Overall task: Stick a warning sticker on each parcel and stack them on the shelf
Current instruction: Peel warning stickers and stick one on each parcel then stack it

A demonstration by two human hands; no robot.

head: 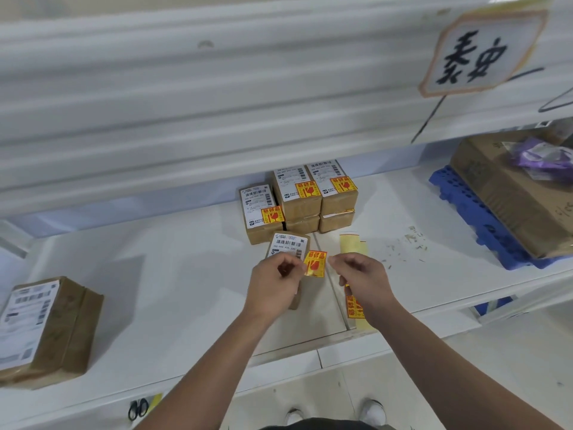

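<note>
A small brown parcel (288,245) with a white shipping label lies on the white shelf (161,274) in front of me. Over its right edge hangs a yellow and red warning sticker (315,264). My left hand (276,285) pinches the sticker's left side, and my right hand (361,276) pinches its right side. A strip of more warning stickers (353,307) lies under my right wrist, partly hidden. Behind the parcel stands a stack of several small parcels (305,198), each top one bearing a warning sticker.
A larger brown parcel (46,327) lies at the shelf's left front. Used yellow backing paper (353,245) lies right of the stack. A big cardboard box (511,187) on a blue pallet (471,212) fills the right. Scissors (138,409) lie on a lower ledge.
</note>
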